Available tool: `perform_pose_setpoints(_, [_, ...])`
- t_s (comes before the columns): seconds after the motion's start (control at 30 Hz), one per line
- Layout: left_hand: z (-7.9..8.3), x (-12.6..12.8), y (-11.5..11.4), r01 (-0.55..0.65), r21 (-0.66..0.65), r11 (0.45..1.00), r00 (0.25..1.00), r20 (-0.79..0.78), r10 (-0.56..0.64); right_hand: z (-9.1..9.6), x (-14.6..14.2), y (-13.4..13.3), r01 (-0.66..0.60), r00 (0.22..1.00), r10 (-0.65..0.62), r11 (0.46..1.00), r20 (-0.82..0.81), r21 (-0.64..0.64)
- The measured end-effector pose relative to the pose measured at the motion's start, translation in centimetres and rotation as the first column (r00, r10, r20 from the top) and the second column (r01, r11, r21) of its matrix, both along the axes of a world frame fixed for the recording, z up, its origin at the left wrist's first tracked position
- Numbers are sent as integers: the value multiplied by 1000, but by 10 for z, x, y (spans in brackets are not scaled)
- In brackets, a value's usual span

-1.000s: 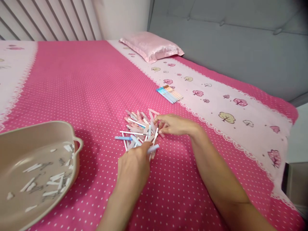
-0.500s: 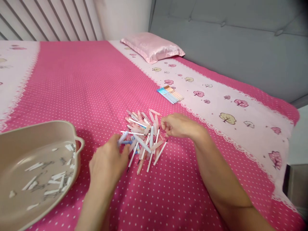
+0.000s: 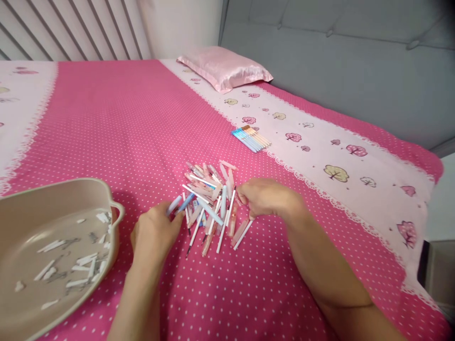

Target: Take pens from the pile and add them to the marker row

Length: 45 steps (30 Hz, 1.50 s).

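A loose heap of pen parts (image 3: 213, 199) lies on the dotted pink bedspread: pink and pale blue barrels mixed with thin white refills. At its left edge my left hand (image 3: 156, 232) holds a pale lavender-blue pen barrel (image 3: 174, 204) between thumb and fingers. A darker blue pen piece (image 3: 186, 202) sits right beside that thumb. My right hand (image 3: 268, 196) is closed at the heap's right side, its fingertips curled down and partly hidden. The upper end of a white refill (image 3: 243, 235) meets these fingers, with a pink barrel (image 3: 240, 232) alongside.
On the left stands a beige plastic basin (image 3: 113, 237) holding white pieces and small metal clips. A row of blue and orange-topped pens (image 3: 251, 138) lies beyond the heap. Farther back are a pink satin pillow (image 3: 225, 71) and a grey padded headboard (image 3: 337, 71).
My left hand has drawn slightly left with the pale barrel. My right hand has moved a little toward me, and the white refill and pink barrel beside it have shifted down and right.
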State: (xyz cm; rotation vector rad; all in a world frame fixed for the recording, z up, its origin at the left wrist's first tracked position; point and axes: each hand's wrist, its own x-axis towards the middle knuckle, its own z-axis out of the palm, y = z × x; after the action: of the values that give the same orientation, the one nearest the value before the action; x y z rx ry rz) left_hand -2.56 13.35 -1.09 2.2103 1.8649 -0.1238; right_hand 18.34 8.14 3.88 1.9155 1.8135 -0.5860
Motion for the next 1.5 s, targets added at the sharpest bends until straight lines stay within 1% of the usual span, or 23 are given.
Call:
perform_pose_setpoints(0.07, [1,0,1,1,-10,1000,998,68,0,5,1,-4,8,1000,-8,1000,12,17])
perform_pose_setpoints(0.13, [5,2,0,-31,16,999,992,123,29,9,1,-6,30,999,-31,999,19,43])
perform_pose_setpoints(0.23, [16,12,-14,-90,80,993,975,209,71,13,2,-9,71,997,-71,994,-3,77])
perform_pose_setpoints(0.27, [19,17,-22,-59,81,995,971,238,39,14,2,-9,82,997,-81,993,-14,88])
perform_pose_setpoints(0.33, [22,32,-42,134,16,991,958,255,-134,15,3,-10,99,995,-97,989,-25,108])
perform_pose_setpoints(0.37, [21,40,-52,260,-28,965,937,248,-245,15,4,-10,103,995,-101,987,-24,121])
perform_pose_setpoints(0.4, [19,48,-62,327,-53,943,925,221,-308,15,4,-11,103,995,-101,986,-23,134])
perform_pose_setpoints(0.43, [15,55,-70,359,-78,930,923,179,-342,15,5,-11,104,995,-102,984,-24,142])
perform_pose_setpoints(0.5, [8,66,-81,374,-99,922,924,117,-363,15,5,-12,109,994,-106,984,-30,142])
perform_pose_setpoints(0.6, [0,73,-87,398,-114,910,917,84,-390,15,6,-12,101,995,-97,983,-33,154])
perform_pose_setpoints(0.73, [-3,73,-87,399,-120,909,917,47,-397,13,8,-12,88,996,-85,981,-23,176])
perform_pose_setpoints(0.87, [-2,72,-89,413,-95,906,910,22,-413,12,11,-13,108,994,-105,975,-26,193])
perform_pose_setpoints(0.97, [3,69,-87,405,-127,905,914,52,-402,12,15,-15,137,991,-135,961,-27,240])
perform_pose_setpoints(1.07, [11,60,-80,380,-122,917,916,191,-354,14,20,-19,156,988,-155,937,-28,314])
perform_pose_setpoints(1.13, [15,52,-71,333,-84,939,904,314,-292,16,22,-20,162,986,-163,928,-25,337])
perform_pose_setpoints(1.2, [17,45,-61,248,-34,968,897,386,-217,16,22,-21,167,986,-165,926,-33,339])
perform_pose_setpoints(1.3, [10,39,-46,118,21,993,904,412,-116,14,19,-20,167,986,-151,930,-75,329])
perform_pose_setpoints(1.37, [2,39,-39,64,35,997,899,432,-73,12,16,-19,162,986,-136,929,-99,334])
perform_pose_setpoints(1.5, [-11,43,-35,34,25,999,839,543,-42,10,12,-19,121,991,-90,922,-99,369])
